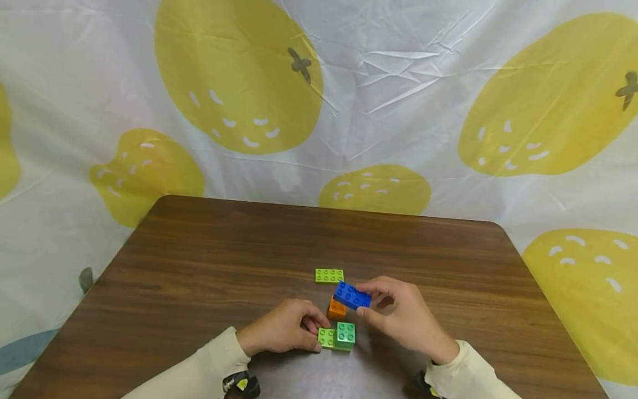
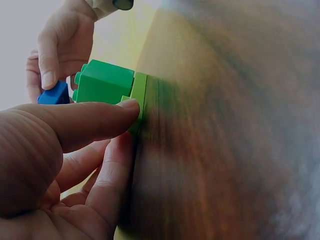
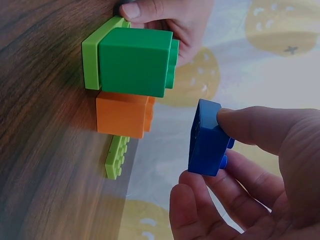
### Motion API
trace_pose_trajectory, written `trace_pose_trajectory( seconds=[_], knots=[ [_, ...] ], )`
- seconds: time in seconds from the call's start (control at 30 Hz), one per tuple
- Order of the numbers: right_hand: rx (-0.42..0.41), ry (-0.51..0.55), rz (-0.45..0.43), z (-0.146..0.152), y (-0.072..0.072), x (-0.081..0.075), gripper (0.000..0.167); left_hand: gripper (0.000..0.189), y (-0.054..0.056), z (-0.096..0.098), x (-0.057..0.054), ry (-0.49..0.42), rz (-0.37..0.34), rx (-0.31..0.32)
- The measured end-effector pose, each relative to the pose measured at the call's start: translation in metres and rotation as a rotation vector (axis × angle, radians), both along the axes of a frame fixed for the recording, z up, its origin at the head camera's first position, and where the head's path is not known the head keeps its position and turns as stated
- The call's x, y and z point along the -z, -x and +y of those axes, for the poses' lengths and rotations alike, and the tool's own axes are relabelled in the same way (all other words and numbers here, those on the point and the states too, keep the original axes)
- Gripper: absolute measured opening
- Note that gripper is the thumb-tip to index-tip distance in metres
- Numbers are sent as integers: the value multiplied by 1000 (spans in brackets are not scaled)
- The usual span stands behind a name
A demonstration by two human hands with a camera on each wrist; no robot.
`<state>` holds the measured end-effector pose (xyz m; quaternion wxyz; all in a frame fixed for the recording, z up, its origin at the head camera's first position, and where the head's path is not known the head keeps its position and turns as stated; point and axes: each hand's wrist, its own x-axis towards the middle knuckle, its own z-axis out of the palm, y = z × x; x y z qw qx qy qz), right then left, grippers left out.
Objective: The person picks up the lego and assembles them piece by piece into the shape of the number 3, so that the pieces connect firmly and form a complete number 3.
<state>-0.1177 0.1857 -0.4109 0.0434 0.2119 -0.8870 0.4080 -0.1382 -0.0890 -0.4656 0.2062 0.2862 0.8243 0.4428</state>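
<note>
- Nearest, pale sleeves [image 1: 199,363] seen on the near side of the green block [image 1: 345,336], one to each side.
- Green block: fixed landmark here; seated on the right part of the near lime plate [image 1: 326,337], studs up. Plate laid on the desk [image 1: 239,249], its left studs left uncovered.
- Left hand [image 1: 285,327]: placed left of the green block; left end of the near lime plate pinched between thumb and fingers, apparently steadied.
- Right hand [image 1: 402,315]: placed right of and a little beyond the green block; blue brick [image 1: 351,295] pinched between thumb and fingertips.
- Blue brick: held above the desk, beyond the green block and apart from it; studs up, turned at a slant.
- Orange brick [image 1: 336,308]: just beyond the green block, partly covered by the blue brick in the head view; contact with the green block cannot be told.
- Far lime plate [image 1: 329,275]: farther beyond the green block, lying flat, untouched.
- Farthest, fruit-print cloth [image 1: 374,138] hung behind the desk.
- Step in hand, as judged: blue brick being positioned while the plate is braced.
- Next move, as judged: blue brick to be squared up and studs aligned before any pressing; firm plate hold needed.
</note>
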Motion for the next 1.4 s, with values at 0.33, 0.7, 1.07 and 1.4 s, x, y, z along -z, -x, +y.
trace_pose_trajectory(
  seconds=[0.33, 0.7, 1.07, 1.4],
  knots=[
    [-42, 1, 18, -3, -8, -2, 33, 30, 0, 0, -1, -14, -24, -9],
    [-101, -6, 55, -6, -14, -1, 33, 31, -1, 0, 0, -20, -8, -7],
    [-144, -13, 40, -9, -18, 2, 32, 34, -3, 1, 0, -20, 13, -23],
    [-183, -12, 34, -11, -22, 4, 32, 39, -4, -1, -1, -53, 22, -11]
  ],
)
